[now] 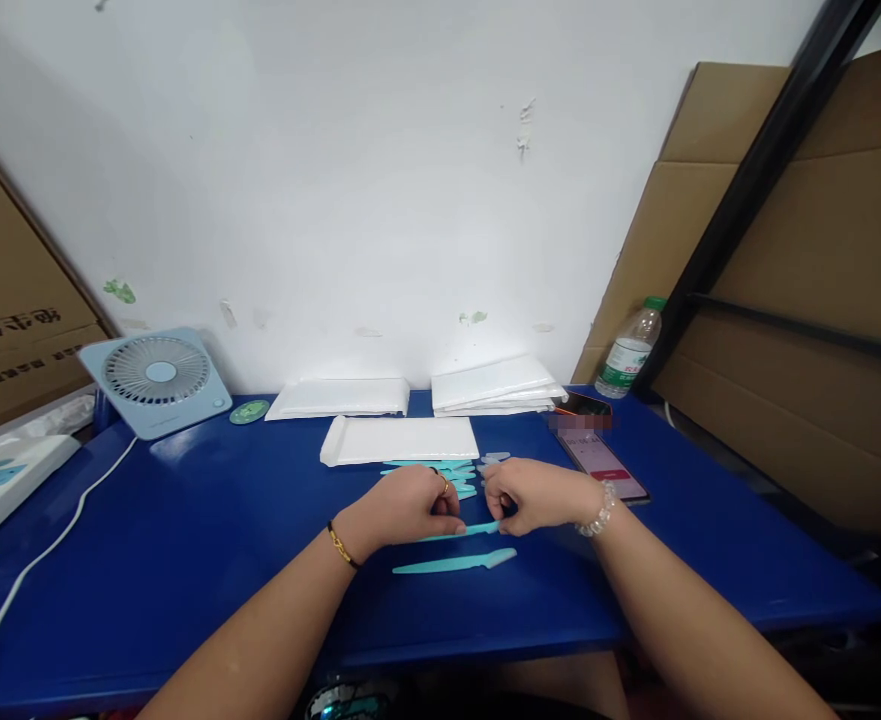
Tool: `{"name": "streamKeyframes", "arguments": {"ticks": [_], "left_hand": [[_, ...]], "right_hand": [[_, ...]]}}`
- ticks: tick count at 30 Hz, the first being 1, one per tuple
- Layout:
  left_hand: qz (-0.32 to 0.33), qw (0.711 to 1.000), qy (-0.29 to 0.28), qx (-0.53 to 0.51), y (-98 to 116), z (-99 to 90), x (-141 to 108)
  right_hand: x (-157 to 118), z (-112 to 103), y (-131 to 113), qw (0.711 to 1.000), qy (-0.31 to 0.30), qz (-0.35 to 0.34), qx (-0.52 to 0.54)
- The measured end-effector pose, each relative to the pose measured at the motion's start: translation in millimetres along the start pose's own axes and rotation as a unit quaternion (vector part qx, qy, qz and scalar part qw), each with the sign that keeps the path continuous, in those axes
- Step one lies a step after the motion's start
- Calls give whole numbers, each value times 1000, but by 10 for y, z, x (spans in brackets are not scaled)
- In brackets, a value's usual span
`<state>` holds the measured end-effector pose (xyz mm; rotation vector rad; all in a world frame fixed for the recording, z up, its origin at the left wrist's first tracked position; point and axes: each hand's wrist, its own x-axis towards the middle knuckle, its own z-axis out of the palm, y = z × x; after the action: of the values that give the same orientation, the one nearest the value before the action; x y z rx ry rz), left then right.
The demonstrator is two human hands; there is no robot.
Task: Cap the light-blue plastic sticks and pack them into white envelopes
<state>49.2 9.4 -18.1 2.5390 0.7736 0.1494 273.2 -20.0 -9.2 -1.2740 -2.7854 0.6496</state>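
Note:
Both hands meet over a thin turquoise stick (480, 528) low above the blue table (260, 570). My left hand (416, 505) pinches its middle between thumb and fingers. At its right end, my right hand (534, 497) has its fingertips closed on it. Nearer the front lies another turquoise stick (440, 566) with a paler, angled right end. Behind my hands is a group of turquoise sticks (440, 467), partly hidden by my left hand. Small translucent pieces (494, 459) lie just behind my right hand.
White padded envelopes (402, 440) lie behind the sticks, with more stacks (492, 385) against the wall. At right are a phone (601, 462) and a bottle (630, 350). A fan (161, 375), a green disc (249, 411), a cable and a power strip (16, 480) are at left.

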Motion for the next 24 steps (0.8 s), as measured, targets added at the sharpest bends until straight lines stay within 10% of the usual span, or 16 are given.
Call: {"name": "streamKeyframes", "arguments": {"ticks": [12, 19, 24], "left_hand": [[-87, 985, 100, 108, -188, -83, 44], [-41, 994, 91, 42, -125, -58, 6], [18, 1000, 7, -18, 46, -84, -64]], "right_hand": [[-98, -147, 190, 982, 157, 94, -39], [-51, -2, -137, 1000, 9, -28, 11], [37, 94, -231, 999, 12, -24, -33]]}}
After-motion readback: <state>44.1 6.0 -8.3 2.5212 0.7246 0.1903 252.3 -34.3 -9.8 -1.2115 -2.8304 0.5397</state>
